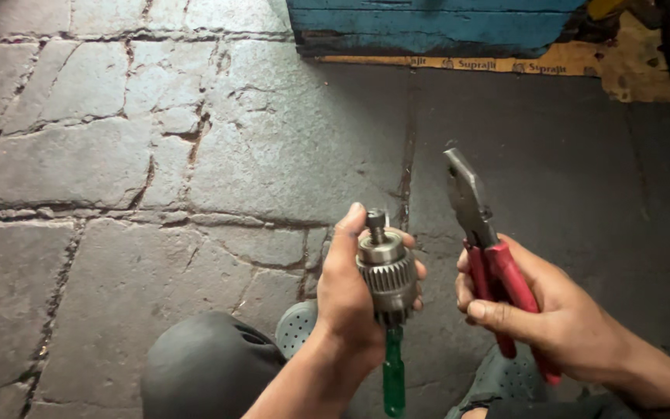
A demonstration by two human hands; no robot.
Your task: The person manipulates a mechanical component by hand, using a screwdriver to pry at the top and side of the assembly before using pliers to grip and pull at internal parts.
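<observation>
Two hands are busy above the stone floor [118, 155]: the left hand [350, 299] is wrapped tight around a metal gear part [386, 271], with a green handle [394, 372] sticking out just below it. That gear part looks heavy, hard and maybe greasy, so its toothed middle seems the best grip. Just right of the gear part, the right hand [552, 310] squeezes red-handled pliers [486, 240].

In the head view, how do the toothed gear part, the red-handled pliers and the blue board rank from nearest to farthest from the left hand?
1. Toothed gear part: held in the left hand.
2. Red-handled pliers: to the right, in the right hand.
3. Blue board: at the top, farthest.
</observation>
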